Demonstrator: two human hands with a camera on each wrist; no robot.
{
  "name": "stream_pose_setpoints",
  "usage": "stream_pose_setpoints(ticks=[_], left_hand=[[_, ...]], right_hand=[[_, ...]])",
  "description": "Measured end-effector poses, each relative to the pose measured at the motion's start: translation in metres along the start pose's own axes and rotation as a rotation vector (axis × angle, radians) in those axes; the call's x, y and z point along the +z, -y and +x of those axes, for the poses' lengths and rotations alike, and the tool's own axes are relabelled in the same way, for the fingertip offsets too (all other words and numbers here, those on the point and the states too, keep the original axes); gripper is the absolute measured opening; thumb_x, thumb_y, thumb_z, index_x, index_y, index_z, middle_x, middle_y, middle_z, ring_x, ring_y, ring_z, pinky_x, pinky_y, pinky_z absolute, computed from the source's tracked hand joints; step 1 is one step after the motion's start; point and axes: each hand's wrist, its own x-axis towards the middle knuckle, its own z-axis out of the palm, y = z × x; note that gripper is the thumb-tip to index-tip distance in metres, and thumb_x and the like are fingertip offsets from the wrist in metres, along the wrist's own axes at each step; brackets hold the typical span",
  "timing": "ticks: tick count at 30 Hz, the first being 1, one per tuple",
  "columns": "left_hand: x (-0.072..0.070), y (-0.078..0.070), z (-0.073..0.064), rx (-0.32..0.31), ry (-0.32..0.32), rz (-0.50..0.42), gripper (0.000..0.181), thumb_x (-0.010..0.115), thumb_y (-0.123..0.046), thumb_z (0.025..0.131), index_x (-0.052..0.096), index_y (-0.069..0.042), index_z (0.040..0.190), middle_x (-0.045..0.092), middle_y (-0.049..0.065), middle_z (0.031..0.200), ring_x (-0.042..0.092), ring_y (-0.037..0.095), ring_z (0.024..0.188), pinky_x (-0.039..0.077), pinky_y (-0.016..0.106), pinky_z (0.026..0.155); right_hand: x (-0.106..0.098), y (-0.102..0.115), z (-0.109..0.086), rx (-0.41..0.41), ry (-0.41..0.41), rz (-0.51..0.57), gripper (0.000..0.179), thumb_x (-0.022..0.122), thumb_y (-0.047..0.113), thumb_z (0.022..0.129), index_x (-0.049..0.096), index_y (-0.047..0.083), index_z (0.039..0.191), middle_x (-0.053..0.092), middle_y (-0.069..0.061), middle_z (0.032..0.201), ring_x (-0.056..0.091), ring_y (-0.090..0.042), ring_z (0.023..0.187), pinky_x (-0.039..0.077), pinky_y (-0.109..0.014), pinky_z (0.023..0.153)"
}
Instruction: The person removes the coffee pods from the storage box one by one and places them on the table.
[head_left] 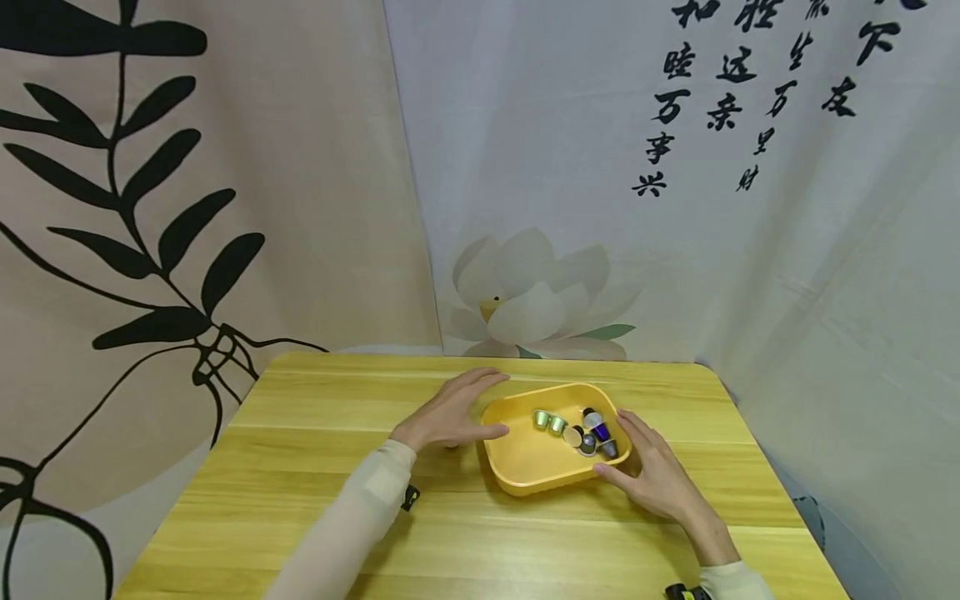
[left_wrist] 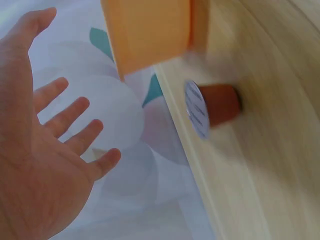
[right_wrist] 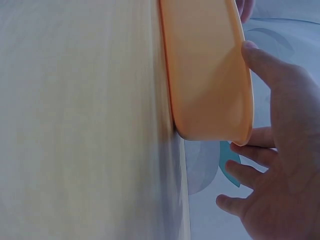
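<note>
A yellow tray [head_left: 517,472] sits on the table, holding several coffee capsules. Two light green capsules [head_left: 550,422] lie near its middle; a purple capsule [head_left: 601,432], a tan-lidded one [head_left: 573,436] and darker ones cluster toward its right end. My right hand [head_left: 660,479] holds the tray's right front corner, thumb on the front rim and fingers along the right end. My left hand [head_left: 453,410] is spread at the left end, fingers and thumb extended, gripping nothing. In the left wrist view, a brown capsule [left_wrist: 220,106] with a patterned pale lid is on the table outside the tray.
The wooden table [head_left: 315,433] reaches back to a hanging cloth [head_left: 555,183] printed with a lotus and black characters. Another cloth with a dark leafy plant [head_left: 180,225] hangs at the left. Black bands [head_left: 686,592] are on the wrists.
</note>
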Motion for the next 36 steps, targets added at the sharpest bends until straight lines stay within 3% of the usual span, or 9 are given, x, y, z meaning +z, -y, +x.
stream_pose_setpoints(ticks=[22, 30, 36], left_hand=[[0.023, -0.038, 0.049, 0.136, 0.108, 0.140, 0.078, 0.083, -0.049, 0.099, 0.057, -0.017, 0.165, 0.056, 0.007, 0.172, 0.051, 0.031, 0.163, 0.038, 0.056, 0.139], [0.033, -0.042, 0.061, 0.138, 0.166, 0.174, 0.072, 0.085, -0.045, 0.100, 0.061, -0.017, 0.162, 0.059, 0.008, 0.170, 0.055, 0.031, 0.160, 0.043, 0.055, 0.137], [0.037, -0.041, 0.068, 0.147, 0.175, 0.200, 0.069, 0.088, -0.040, 0.099, 0.064, -0.014, 0.159, 0.062, 0.009, 0.167, 0.059, 0.030, 0.157, 0.047, 0.051, 0.135]], right_hand=[[0.003, -0.002, 0.000, 0.006, 0.010, 0.008, 0.105, 0.083, 0.060, 0.100, 0.039, 0.000, 0.173, 0.036, -0.027, 0.181, 0.039, -0.059, 0.161, 0.038, -0.083, 0.126], [0.004, -0.004, 0.001, 0.014, 0.011, 0.013, 0.106, 0.083, 0.061, 0.099, 0.038, 0.000, 0.173, 0.036, -0.027, 0.181, 0.039, -0.058, 0.162, 0.037, -0.083, 0.126], [0.004, -0.005, 0.001, 0.015, 0.011, 0.005, 0.106, 0.083, 0.061, 0.099, 0.039, 0.001, 0.173, 0.036, -0.026, 0.181, 0.039, -0.058, 0.162, 0.037, -0.082, 0.127]])
